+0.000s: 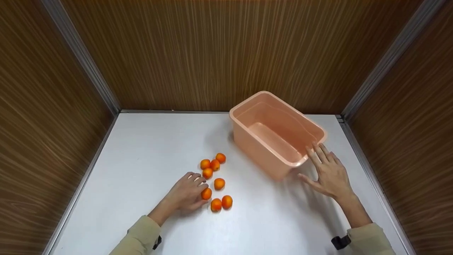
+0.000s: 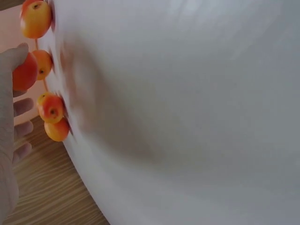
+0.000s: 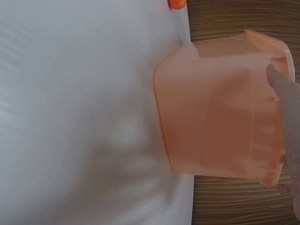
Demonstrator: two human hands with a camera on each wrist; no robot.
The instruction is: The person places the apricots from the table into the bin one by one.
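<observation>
head view: left hand (image 1: 187,193) grasps an orange fruit (image 1: 206,193); right hand (image 1: 329,173) released, touching the bin (image 1: 262,148).

Fruits (image 1: 214,180): orange, some with yellow patches. Tub (image 1: 276,136): plain salmon-pink plastic. Table (image 1: 148,148): plain white. Walls (image 1: 212,53): brown wood grain, streaky. Sleeves (image 1: 141,237): pale beige.

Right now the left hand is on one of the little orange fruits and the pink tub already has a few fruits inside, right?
Not quite. The pink tub is empty, as the head view shows. The left hand does touch one of the orange fruits; the others lie on the white table.
</observation>
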